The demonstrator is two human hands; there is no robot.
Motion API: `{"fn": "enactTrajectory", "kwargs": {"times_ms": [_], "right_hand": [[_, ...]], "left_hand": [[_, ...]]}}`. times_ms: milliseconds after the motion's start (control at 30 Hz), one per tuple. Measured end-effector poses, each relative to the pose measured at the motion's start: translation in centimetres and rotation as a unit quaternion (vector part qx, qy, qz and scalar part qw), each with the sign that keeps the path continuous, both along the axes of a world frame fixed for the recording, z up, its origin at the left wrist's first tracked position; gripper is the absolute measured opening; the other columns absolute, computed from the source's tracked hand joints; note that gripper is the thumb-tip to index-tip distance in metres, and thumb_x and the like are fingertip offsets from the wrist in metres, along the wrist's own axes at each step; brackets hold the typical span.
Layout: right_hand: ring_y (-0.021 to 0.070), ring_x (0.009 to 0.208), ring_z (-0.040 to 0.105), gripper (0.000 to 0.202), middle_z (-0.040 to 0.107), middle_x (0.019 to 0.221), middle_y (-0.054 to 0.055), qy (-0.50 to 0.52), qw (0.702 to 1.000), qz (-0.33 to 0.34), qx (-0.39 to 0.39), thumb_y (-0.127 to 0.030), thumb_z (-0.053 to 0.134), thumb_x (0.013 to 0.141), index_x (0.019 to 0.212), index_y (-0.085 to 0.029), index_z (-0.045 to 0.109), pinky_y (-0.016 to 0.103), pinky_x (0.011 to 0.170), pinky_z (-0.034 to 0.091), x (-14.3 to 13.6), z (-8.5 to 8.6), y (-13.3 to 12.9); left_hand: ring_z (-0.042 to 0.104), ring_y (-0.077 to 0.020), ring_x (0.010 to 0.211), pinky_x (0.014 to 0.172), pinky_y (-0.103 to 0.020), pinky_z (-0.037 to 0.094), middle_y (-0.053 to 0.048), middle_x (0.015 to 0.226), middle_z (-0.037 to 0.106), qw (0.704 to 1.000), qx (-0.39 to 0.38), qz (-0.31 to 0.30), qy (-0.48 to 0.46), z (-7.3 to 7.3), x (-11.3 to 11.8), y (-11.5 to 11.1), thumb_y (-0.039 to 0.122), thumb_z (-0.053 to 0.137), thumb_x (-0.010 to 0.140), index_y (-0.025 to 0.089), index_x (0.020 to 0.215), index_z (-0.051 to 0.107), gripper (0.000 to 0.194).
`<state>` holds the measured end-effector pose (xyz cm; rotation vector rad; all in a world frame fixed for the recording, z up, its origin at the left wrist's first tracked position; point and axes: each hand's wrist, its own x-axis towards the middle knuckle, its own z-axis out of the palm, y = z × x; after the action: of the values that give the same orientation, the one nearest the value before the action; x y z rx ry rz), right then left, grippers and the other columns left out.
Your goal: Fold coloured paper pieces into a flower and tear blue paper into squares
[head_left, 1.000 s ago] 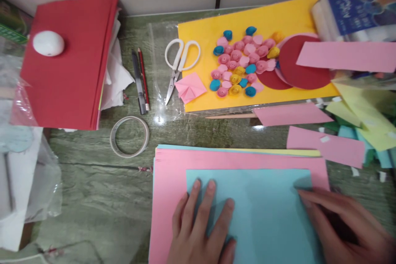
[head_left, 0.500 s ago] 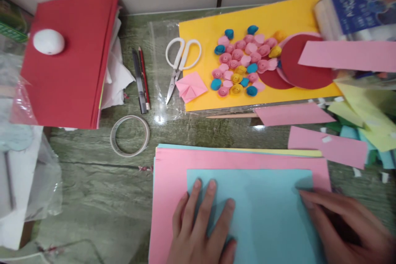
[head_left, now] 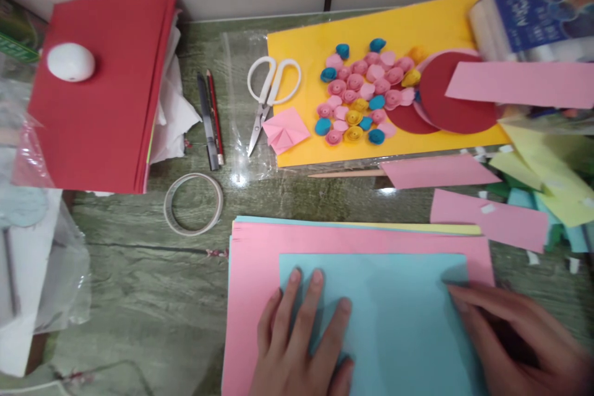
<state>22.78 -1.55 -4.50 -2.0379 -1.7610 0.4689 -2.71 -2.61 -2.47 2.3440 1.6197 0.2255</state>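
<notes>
A light blue sheet (head_left: 394, 315) lies at the bottom middle of the picture, on top of a bigger pink sheet (head_left: 248, 297) with more colored paper under it. The left hand (head_left: 301, 340) is flat on the blue sheet, its fingers spread and holding nothing. The right hand (head_left: 515, 334), at the lower right, hides part of the blue sheet's right edge. Its thumb and pointing finger come together there, but I cannot tell if they pinch the paper.

A pink strip (head_left: 510, 229) pokes out by the pile's top right corner, with yellow scraps (head_left: 552, 167) near it. Above the pile lies a wooden stick (head_left: 346, 174), its right end by another pink strip (head_left: 439, 171). Higher up, a yellow sheet (head_left: 431, 21) carries curled paper roses (head_left: 355, 81) and a red circle (head_left: 457, 93). White-handled scissors (head_left: 263, 105) lie partly over its left edge. A tape roll (head_left: 169, 210) sits left of the pile, below a pencil (head_left: 215, 117). At the upper left, a white egg-shaped thing (head_left: 71, 62) rests on red paper (head_left: 106, 117).
</notes>
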Motion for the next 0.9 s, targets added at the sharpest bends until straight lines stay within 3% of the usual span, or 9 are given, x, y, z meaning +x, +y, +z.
{"fn": "enactTrajectory", "kwargs": {"times_ms": [100, 433, 600, 900], "right_hand": [[0.0184, 0.077, 0.061, 0.011, 0.063, 0.087, 0.001, 0.001, 1.0, -0.008, 0.0, -0.031, 0.057, 0.077, 0.084, -0.026, 0.063, 0.03, 0.073, 0.044, -0.2, 0.1, 0.0], [0.0151, 0.08, 0.06, 0.015, 0.062, 0.091, 0.0, -0.031, 0.999, -0.017, -0.027, -0.035, 0.051, 0.082, 0.086, -0.026, 0.062, 0.025, 0.072, 0.042, -1.7, 1.8, 1.0], [0.0121, 0.079, 0.06, 0.01, 0.062, 0.087, -0.001, -0.021, 1.0, 0.011, -0.015, -0.025, 0.053, 0.082, 0.086, -0.025, 0.062, 0.021, 0.069, 0.044, -1.9, 2.2, 1.4], [0.01, 0.079, 0.06, 0.011, 0.061, 0.086, -0.001, 0.004, 1.0, 0.001, -0.015, -0.019, 0.052, 0.082, 0.085, -0.024, 0.062, 0.018, 0.068, 0.044, -2.1, 2.4, 1.4]], "left_hand": [[0.029, -0.0305, 0.128, 0.099, -0.042, 0.025, -0.009, 0.134, 0.043, 1.0, -0.003, -0.01, 0.006, 0.0, 0.0, 0.0, 0.044, 0.057, 0.077, 0.031, 0.124, 0.05, 0.049], [0.039, -0.0276, 0.123, 0.1, -0.039, 0.024, -0.007, 0.127, 0.052, 0.996, 0.01, 0.065, -0.06, -0.4, 0.7, -0.1, 0.047, 0.058, 0.075, 0.033, 0.113, 0.059, 0.04], [0.04, -0.0273, 0.122, 0.101, -0.039, 0.023, -0.005, 0.13, 0.049, 0.997, 0.015, 0.058, -0.057, -0.7, 0.4, -0.2, 0.049, 0.056, 0.076, 0.033, 0.113, 0.059, 0.04], [0.039, -0.0277, 0.123, 0.102, -0.04, 0.023, -0.005, 0.132, 0.047, 0.999, 0.024, 0.032, -0.024, -0.8, 0.2, -0.3, 0.048, 0.053, 0.079, 0.034, 0.116, 0.056, 0.04]]}}
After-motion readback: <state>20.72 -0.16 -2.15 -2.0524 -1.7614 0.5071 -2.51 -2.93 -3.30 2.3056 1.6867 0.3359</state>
